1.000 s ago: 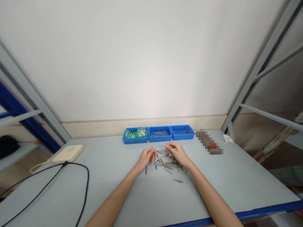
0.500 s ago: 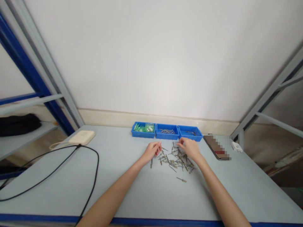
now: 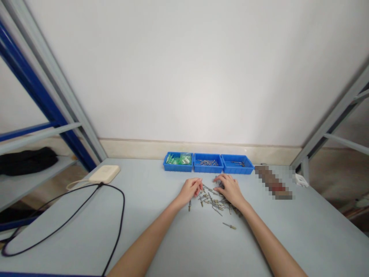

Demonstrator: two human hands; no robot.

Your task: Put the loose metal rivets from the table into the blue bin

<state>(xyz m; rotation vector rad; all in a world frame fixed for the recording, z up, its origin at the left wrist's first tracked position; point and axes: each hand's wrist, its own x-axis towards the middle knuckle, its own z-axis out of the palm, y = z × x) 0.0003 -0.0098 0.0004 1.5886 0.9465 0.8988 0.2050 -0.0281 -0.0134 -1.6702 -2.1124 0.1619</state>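
Small metal rivets lie in a loose pile on the grey table, and a single rivet rests apart, nearer the front. At the pile's left edge my left hand has its fingers curled together; what they hold, if anything, is hidden. My right hand is over the pile's right side, thumb and fingers spread apart. Behind the hands stand three blue bins: the left bin has green-and-white packets, the middle bin thin metal pins, the right bin a few rivets.
To the right are a pixelated flat object and a white plug. A cream box and a looping black cable lie on the left. Metal frame posts rise on both sides, with a wall behind.
The whole view has shifted a little. My right hand has moved nearer over the pile and its fingers have spread wider. My left hand stays curled beside the rivets.
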